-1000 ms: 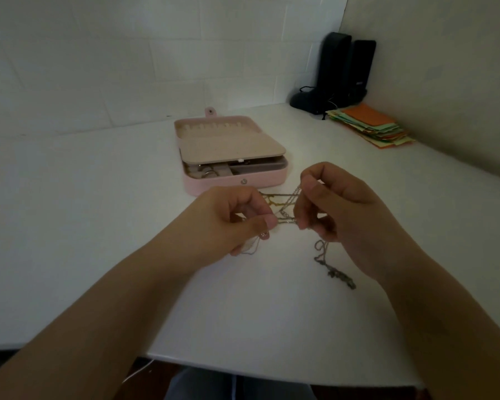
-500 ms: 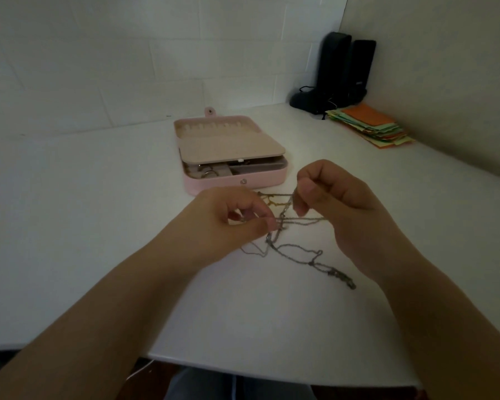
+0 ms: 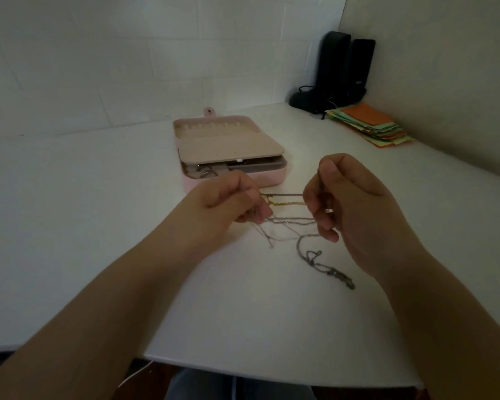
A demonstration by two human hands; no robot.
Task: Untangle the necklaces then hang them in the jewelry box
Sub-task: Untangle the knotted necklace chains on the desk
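Thin tangled necklaces [image 3: 289, 215], gold and silver-grey, stretch taut between my two hands just above the white table [image 3: 98, 226]. My left hand [image 3: 225, 203] pinches the chains at their left end. My right hand [image 3: 347, 203] pinches the other end, and a small clasp shows at its fingers. A loose grey strand [image 3: 326, 267] trails down onto the table toward me on the right. The pink jewelry box [image 3: 231, 151] lies open right behind my hands, its beige inner flap half down over the tray.
Two black speakers [image 3: 344, 70] stand in the far right corner. A stack of coloured paper [image 3: 370, 125] lies in front of them. White walls close the table at the back and right; the table's front edge runs near my lap.
My hands have drawn apart, the right one moving right, so the chains between them are pulled longer and tighter. The trailing strand has shifted on the table.
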